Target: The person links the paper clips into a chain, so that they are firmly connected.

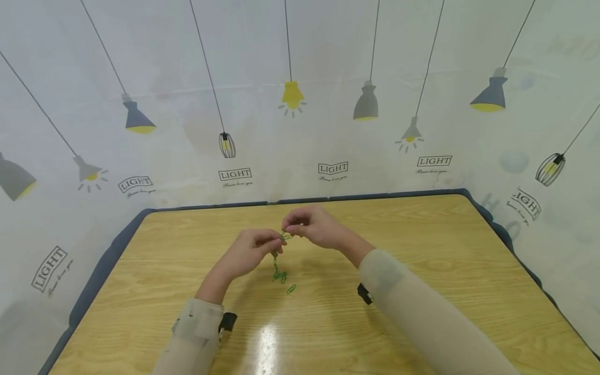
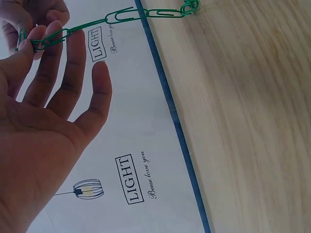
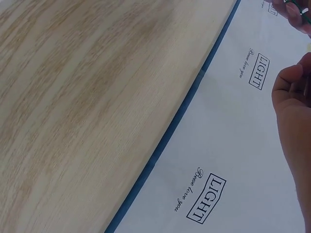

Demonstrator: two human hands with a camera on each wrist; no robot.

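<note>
Between thumb and fingers, my left hand (image 1: pixel 250 252) pinches the upper end of a chain of green paper clips (image 2: pixel 124 16). The chain hangs from the fingers, and its lower clips (image 1: pixel 279 276) lie bunched on the table. My right hand (image 1: pixel 315 227) is just to the right of the left one, fingertips together, pinching a paper clip (image 1: pixel 287 237) at the chain's top end. In the right wrist view the curled fingers of the right hand (image 3: pixel 294 92) show, but their tips are cut off at the frame edge.
One loose green paper clip (image 1: pixel 291 289) lies on the wooden table (image 1: pixel 422 271), nearer me than the bunched links. A pale cloth (image 1: pixel 262 62) printed with lamps rises behind the table, with a dark blue border (image 1: pixel 211 207) along the table's edge.
</note>
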